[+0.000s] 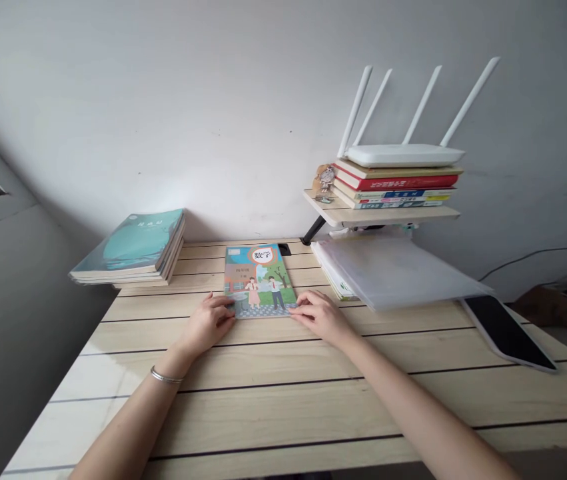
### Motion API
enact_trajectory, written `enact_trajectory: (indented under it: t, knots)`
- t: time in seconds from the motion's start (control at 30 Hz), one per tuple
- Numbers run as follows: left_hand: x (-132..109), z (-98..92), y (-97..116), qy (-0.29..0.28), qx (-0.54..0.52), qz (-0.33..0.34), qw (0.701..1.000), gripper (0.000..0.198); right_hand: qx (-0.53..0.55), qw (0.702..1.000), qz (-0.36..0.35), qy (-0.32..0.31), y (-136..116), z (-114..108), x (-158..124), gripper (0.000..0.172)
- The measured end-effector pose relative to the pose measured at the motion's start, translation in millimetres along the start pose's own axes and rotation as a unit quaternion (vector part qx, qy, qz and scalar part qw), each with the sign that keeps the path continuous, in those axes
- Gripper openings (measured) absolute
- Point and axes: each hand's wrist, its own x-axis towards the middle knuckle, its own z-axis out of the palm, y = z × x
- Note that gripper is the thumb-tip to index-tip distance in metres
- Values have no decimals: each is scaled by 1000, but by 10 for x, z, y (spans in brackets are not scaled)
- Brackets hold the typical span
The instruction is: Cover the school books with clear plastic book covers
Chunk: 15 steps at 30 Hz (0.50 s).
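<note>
A mathematics textbook (260,283) with a colourful cover lies flat on the wooden desk (283,400). Two cartoon figures and a white title bubble show on its front. At its lower left corner, my left hand (209,322) grips the edge between thumb and fingers; a silver bangle circles that wrist. My right hand (322,316) pinches the lower right corner in the same way. Both hands rest low, close to the desk top. The undersides of the fingers are hidden.
A stack of teal-covered books (138,240) stands at the back left. To the right, a small raised shelf (388,215) carries books (398,183) and a white router (403,155). Below it lie a translucent folder (403,270) and papers. A tablet or phone (508,330) lies at right.
</note>
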Motion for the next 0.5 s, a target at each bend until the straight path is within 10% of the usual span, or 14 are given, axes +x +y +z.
enact_trajectory:
  t: [0.2, 0.33, 0.5]
  knots:
    - [111, 79, 19, 80, -94, -253, 960, 22, 115, 988, 103, -9, 33, 75, 14, 18]
    - [383, 38, -16, 5, -282, -453, 846, 31, 151, 975, 165, 5, 76, 142, 42, 22]
    - [623, -7, 43, -24, -370, -498, 784, 11, 189, 967, 171, 3, 111, 193, 33, 15]
